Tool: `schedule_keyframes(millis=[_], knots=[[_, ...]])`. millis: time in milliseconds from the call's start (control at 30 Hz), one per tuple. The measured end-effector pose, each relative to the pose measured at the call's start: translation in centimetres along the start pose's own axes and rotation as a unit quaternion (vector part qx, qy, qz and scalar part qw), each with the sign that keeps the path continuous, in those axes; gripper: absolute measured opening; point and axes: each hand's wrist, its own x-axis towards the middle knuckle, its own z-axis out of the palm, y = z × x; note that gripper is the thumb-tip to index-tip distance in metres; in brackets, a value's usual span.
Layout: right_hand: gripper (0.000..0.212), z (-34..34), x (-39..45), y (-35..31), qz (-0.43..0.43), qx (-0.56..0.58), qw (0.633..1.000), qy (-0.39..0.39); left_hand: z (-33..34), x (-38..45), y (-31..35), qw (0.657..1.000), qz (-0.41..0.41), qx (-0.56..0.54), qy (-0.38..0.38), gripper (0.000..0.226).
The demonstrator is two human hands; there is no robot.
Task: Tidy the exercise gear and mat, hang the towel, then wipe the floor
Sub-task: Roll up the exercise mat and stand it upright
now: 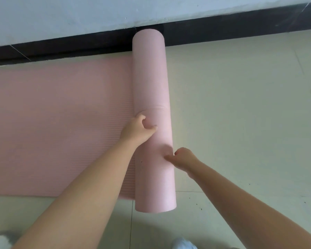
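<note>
The pink exercise mat (61, 123) lies partly rolled on the pale tiled floor (241, 105), its thick roll (151, 78) running from just short of the person's feet away to the dark skirting (223, 33) at the wall, with the flat, ribbed part spreading out beyond the left hand. The left hand (138, 128) grips the roll on that flat side, fingers curled over the top and thumb pressed into the foam. The right hand (183, 157), nearer the person, presses curled fingers against the roll's opposite side.
</note>
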Motion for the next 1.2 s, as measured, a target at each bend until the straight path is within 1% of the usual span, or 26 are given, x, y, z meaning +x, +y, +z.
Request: schedule_keyframes(millis=[100,167,233,300,367,433,533,700,733,833,867,900,933,967,1000,1033,1067,1133,1167,1200], knots=[[0.052,1.2,-0.1,-0.8,-0.001,-0.003,1.0,0.003,-0.6,0.6,-1.4,0.999,-0.01,-0.036,-0.011,0.081],[0.055,1.9,0.0,-1.0,-0.004,-0.018,1.0,0.014,-0.9,0.9,-2.2,0.997,-0.015,-0.07,-0.015,0.088],[0.052,3.3,0.1,-1.8,-0.006,-0.003,1.0,0.027,-1.2,1.8,-4.0,0.99,-0.017,-0.137,-0.026,0.092],[0.045,4.6,-0.1,-2.6,0.008,0.021,0.999,0.036,-1.4,2.9,-5.5,0.977,-0.014,-0.205,-0.058,0.094],[0.042,5.6,-0.4,-3.5,0.023,0.04,0.997,0.057,-1.9,3.6,-6.5,0.959,-0.004,-0.27,-0.087,0.095],[0.042,6.7,-0.9,-4.6,0.031,0.039,0.995,0.091,-2.4,4.2,-7.5,0.943,0.012,-0.318,-0.099,0.093],[0.042,8.6,-1.1,-6.2,0.044,0.025,0.989,0.139,-3.2,4.9,-9.2,0.928,0.044,-0.354,-0.112,0.089],[0.042,12.0,-1.3,-9.0,0.086,-0.054,0.973,0.206,-4.5,6.6,-12.1,0.898,0.093,-0.388,-0.187,0.081],[0.048,12.5,-1.5,-9.5,0.096,-0.053,0.97,0.218,-4.5,6.8,-12.6,0.891,0.094,-0.395,-0.204,0.08],[0.081,13.8,-1.6,-10.0,0.136,-0.021,0.96,0.243,-4.6,7.3,-14.0,0.88,0.098,-0.395,-0.246,0.081],[0.086,14.3,-1.5,-10.0,0.148,-0.02,0.959,0.242,-4.8,7.4,-14.4,0.884,0.103,-0.385,-0.245,0.082],[0.086,14.7,-1.3,-10.2,0.157,-0.026,0.958,0.24,-5.1,7.5,-14.8,0.898,0.118,-0.356,-0.229,0.086],[0.085,15.3,-1.2,-10.5,0.166,-0.041,0.955,0.242,-5.6,7.6,-15.3,0.923,0.145,-0.299,-0.195,0.092],[0.083,16.0,-1.2,-10.8,0.173,-0.071,0.95,0.249,-6.2,7.6,-15.8,0.947,0.183,-0.215,-0.151,0.097],[0.08,16.7,-1.5,-11.4,0.171,-0.112,0.944,0.257,-7.0,7.4,-16.5,0.959,0.236,-0.119,-0.099,0.098],[0.078,17.5,-1.9,-12.0,0.157,-0.147,0.941,0.262,-7.7,7.3,-17.3,0.952,0.302,-0.031,-0.052,0.093],[0.075,18.3,-2.5,-12.7,0.13,-0.165,0.943,0.26,-8.4,7.3,-18.2,0.929,0.366,0.042,-0.028,0.086],[0.069,20.1,-3.7,-13.8,0.074,-0.159,0.957,0.232,-9.5,7.9,-19.9,0.875,0.455,0.162,-0.045,0.08],[0.064,21.0,-4.2,-14.4,0.052,-0.143,0.964,0.216,-10.2,8.2,-20.8,0.851,0.478,0.208,-0.065,0.078],[0.057,21.8,-4.4,-15.0,0.035,-0.122,0.971,0.201,-11.0,8.6,-21.8,0.835,0.495,0.23,-0.071,0.072]])
